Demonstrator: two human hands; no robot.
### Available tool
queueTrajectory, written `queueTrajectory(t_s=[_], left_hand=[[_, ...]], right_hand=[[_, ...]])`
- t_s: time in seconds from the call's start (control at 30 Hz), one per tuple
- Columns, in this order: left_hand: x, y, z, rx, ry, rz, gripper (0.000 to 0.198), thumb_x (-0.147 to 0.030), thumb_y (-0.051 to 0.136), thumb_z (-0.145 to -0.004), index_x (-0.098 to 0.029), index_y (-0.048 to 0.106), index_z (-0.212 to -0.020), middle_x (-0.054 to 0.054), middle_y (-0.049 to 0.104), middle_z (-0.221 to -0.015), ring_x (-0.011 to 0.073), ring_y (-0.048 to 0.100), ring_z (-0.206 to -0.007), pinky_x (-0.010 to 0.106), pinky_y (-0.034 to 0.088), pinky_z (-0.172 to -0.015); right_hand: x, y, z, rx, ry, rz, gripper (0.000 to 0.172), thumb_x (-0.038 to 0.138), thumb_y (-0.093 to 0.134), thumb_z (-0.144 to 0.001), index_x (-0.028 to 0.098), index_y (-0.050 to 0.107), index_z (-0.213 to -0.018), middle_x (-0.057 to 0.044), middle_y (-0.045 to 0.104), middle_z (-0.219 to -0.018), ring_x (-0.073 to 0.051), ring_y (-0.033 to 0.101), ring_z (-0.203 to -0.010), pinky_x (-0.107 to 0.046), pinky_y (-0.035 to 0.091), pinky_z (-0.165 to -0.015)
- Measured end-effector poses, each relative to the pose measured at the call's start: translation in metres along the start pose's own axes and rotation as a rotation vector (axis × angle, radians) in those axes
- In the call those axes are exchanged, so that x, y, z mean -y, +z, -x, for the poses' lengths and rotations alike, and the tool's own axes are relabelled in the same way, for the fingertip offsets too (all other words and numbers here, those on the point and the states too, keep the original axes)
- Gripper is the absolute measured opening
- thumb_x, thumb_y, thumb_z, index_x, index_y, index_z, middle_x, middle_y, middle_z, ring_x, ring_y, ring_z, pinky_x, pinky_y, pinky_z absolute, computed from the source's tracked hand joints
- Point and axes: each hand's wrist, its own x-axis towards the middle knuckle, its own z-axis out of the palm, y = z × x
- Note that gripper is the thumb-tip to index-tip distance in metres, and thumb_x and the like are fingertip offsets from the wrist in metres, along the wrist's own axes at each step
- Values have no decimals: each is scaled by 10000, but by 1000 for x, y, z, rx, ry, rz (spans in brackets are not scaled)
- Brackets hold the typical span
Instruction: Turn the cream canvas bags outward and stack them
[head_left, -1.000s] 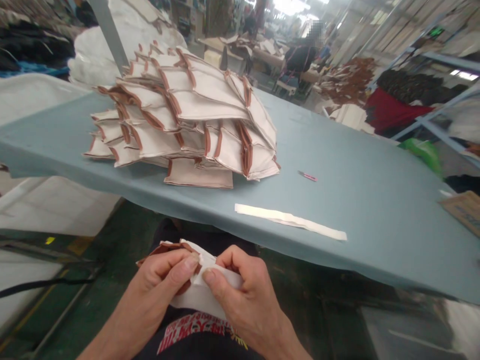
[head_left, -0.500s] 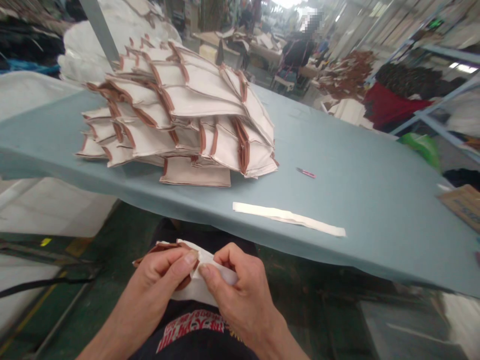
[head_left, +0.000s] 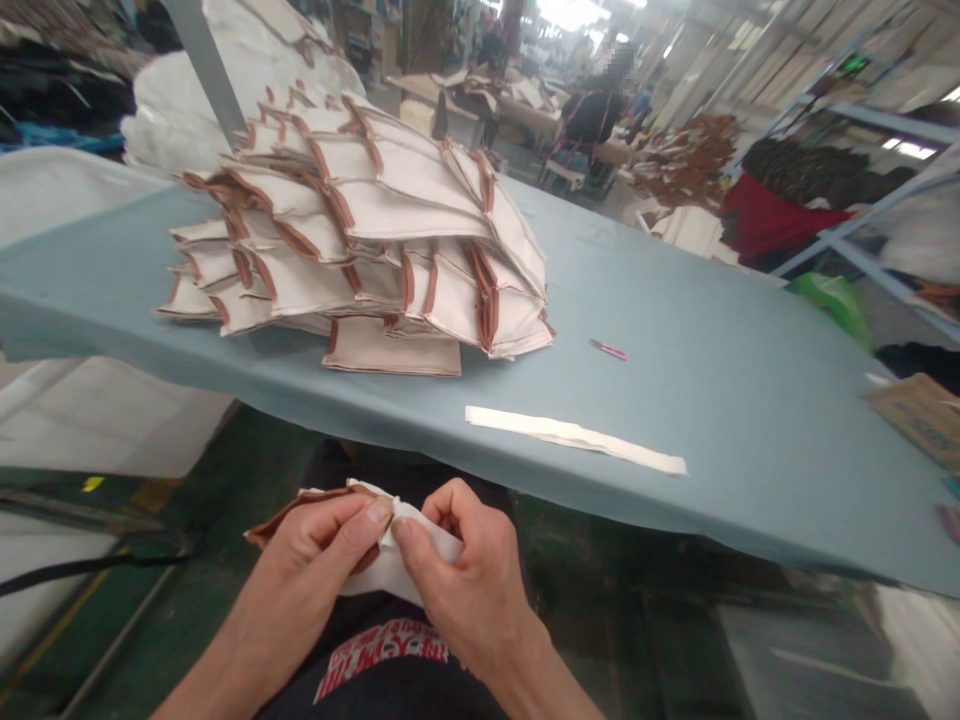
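Observation:
Both my hands work a white fabric piece with brown trim over my lap, below the table's front edge. My left hand pinches its upper edge with thumb and fingers closed on it. My right hand grips the same piece from the right, thumb pressed against the fabric next to the left thumb. On the blue-grey table a tall fanned stack of the same white pieces with brown edging lies at the left. A long white strip rests near the front edge.
A small pink tool lies on the table right of the stack. A cardboard box sits at the right edge. A seated person works at far tables. Racks with dark and red cloth stand at the right. White sacks lie at the left.
My hands have shifted slightly left and closer together on the fabric piece, with its brown edge sticking out further left. The stack and strip have not moved.

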Motion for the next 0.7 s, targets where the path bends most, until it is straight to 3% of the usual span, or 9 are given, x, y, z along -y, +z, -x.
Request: queueTrajectory(t_s=[0.1,0.23,0.37,0.47,0.7], left_hand=[[5,-3,1,-15,6,10,668,-796,701,-967,-197,691,-671,-17,524,-646,157,437,-613,246,391,-535],[5,-10,2,32,19,13,541,-680,723,-984,-195,795,-756,43,740,-748,206,618,-683,259,516,-600],[-7,-9,2,86,12,66,356,-548,811,-862,-202,858,-798,73,837,-822,289,793,-787,313,638,-715],[-13,-3,2,18,10,55,304,-500,809,-790,-202,841,-744,63,809,-740,269,769,-708,306,618,-659],[-12,8,5,-104,5,-58,317,-492,731,-785,-201,826,-706,58,800,-703,236,719,-654,282,560,-598]], right_hand=[[-1,2,0,-3,10,3,326,467,703,-926,268,537,-729,52,534,-602,-132,465,-524,-273,323,-536],[-2,1,1,25,16,-17,311,451,711,-932,269,541,-745,56,536,-604,-132,474,-528,-268,327,-536],[-5,0,1,46,9,-38,305,448,726,-937,264,561,-759,54,568,-620,-133,501,-541,-263,334,-541],[-8,2,0,51,-3,-54,295,434,732,-938,262,565,-764,58,579,-625,-132,505,-544,-263,339,-541],[-12,5,0,70,27,-117,321,449,711,-943,261,528,-758,63,526,-632,-123,440,-561,-266,334,-560]])
